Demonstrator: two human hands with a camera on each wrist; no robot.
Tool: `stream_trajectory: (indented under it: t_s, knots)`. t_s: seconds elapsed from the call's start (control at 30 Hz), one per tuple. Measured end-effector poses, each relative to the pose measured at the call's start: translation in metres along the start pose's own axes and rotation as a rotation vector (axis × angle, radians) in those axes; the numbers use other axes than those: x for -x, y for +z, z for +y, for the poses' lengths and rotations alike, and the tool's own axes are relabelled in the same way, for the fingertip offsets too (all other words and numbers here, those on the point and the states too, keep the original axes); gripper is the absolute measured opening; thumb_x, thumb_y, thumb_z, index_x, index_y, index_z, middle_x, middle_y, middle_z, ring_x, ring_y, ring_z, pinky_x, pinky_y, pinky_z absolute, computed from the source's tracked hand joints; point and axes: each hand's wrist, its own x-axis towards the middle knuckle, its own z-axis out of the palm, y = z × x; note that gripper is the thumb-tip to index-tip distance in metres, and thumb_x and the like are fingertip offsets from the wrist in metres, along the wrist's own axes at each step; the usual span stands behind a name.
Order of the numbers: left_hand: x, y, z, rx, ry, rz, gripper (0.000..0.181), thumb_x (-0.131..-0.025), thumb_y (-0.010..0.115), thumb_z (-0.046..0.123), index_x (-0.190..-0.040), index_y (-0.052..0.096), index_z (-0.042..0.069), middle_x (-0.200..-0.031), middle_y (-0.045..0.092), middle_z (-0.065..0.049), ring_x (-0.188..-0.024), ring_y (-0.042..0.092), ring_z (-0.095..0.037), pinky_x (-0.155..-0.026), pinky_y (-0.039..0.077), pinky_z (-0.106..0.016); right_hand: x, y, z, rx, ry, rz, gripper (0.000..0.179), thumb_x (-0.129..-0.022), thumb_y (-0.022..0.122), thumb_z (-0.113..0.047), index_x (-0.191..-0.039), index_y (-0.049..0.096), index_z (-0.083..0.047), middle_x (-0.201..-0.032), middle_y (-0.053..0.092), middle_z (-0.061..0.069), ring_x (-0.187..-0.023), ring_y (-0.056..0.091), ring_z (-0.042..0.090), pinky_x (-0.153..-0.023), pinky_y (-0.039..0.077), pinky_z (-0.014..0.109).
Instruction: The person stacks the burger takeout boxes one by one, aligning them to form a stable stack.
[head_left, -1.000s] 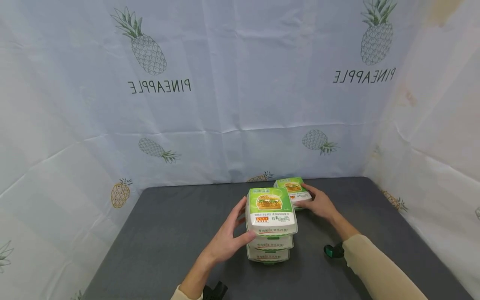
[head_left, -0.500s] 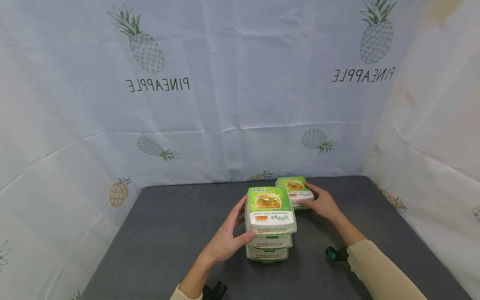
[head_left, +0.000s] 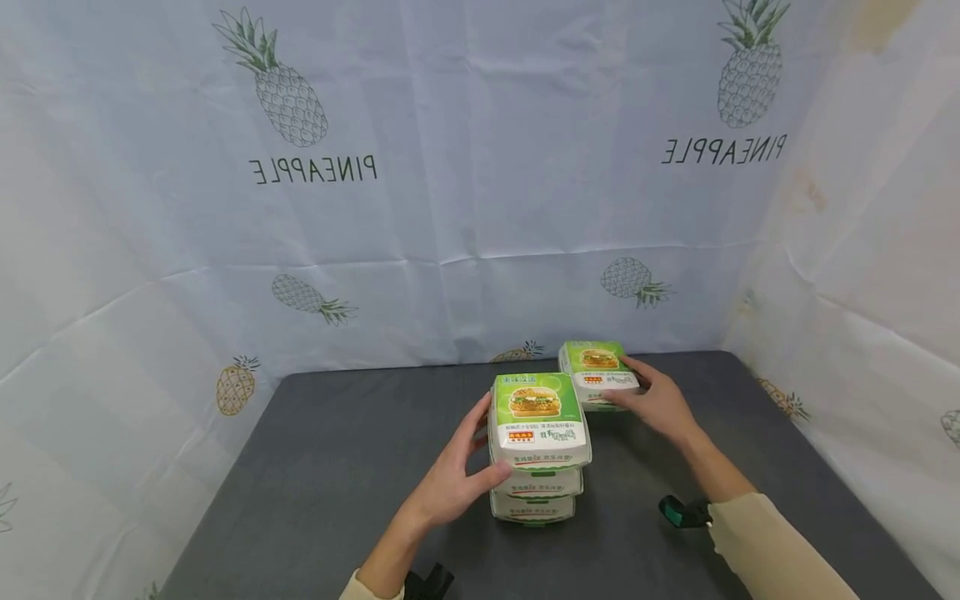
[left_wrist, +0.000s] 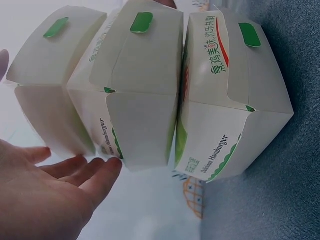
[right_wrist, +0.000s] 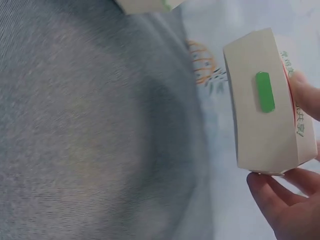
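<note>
A stack of three white-and-green paper burger boxes [head_left: 536, 442] stands on the dark table in the head view. My left hand [head_left: 453, 479] is at its left side. In the left wrist view, that hand's fingers [left_wrist: 102, 182] are extended against the upper boxes, not wrapped round them. Behind the stack and to its right, my right hand [head_left: 656, 406] grips another burger box [head_left: 600, 371] by its right side. The right wrist view has this burger box [right_wrist: 262, 102] raised off the table, with the thumb on its printed face and fingers at its side.
The dark grey table [head_left: 360, 467] reaches back to a white curtain [head_left: 465, 167] with pineapple prints, which also rises on both sides. Black straps sit at both wrists. A corner of the stack [right_wrist: 145, 4] shows at the top of the right wrist view.
The box in my right hand has moved right and upward, off the table. My left hand and the stack have stayed in place, apart from a slight shift of the view.
</note>
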Motion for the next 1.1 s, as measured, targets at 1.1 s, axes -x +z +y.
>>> stream_trajectory:
  t_s: [1.1]
  knots:
    - [0.0, 0.001, -0.002, -0.015, 0.04, 0.011, 0.084, -0.101, 0.064, 0.024, -0.165, 0.009, 0.023, -0.166, 0.02, -0.001, -0.151, 0.024, -0.023, -0.117, 0.029, -0.058, 0.036, -0.051, -0.08, -0.021, -0.116, 0.063, 0.088, -0.094, 0.074, -0.041, -0.163, 0.026, -0.015, -0.152, 0.043, 0.022, -0.126, 0.051, 0.039, -0.076, 0.05, 0.025]
